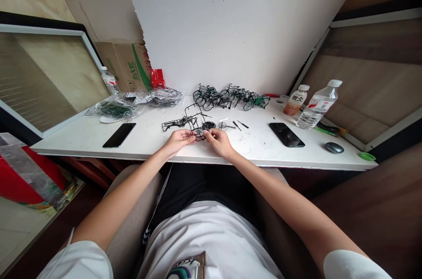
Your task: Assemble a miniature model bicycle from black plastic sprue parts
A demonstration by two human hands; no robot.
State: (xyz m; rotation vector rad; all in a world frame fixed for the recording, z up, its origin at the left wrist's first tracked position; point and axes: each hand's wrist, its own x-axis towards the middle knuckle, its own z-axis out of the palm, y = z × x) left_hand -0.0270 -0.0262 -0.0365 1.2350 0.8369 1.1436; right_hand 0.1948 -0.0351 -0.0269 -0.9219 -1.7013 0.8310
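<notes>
My left hand (180, 140) pinches the lower left side of a black plastic parts frame (199, 133), held upright just above the front of the white table. My right hand (218, 140) has its thumb and fingers closed on the same frame's lower right side. Exactly which small part sits between the fingertips cannot be made out. Behind the left hand lies another black parts frame (178, 124). Dark round parts (209, 125) are just beyond the right fingertips, with small loose black pieces (243, 124) to their right. Several small model bicycles (214, 99), green and black, stand farther back.
Plastic bags of parts (115, 110) lie at the back left. One phone (119, 135) is left, another phone (286, 134) right. A brown drink bottle (296, 101), a water bottle (318, 105), a mouse (334, 147) and a green cap (367, 156) occupy the right end.
</notes>
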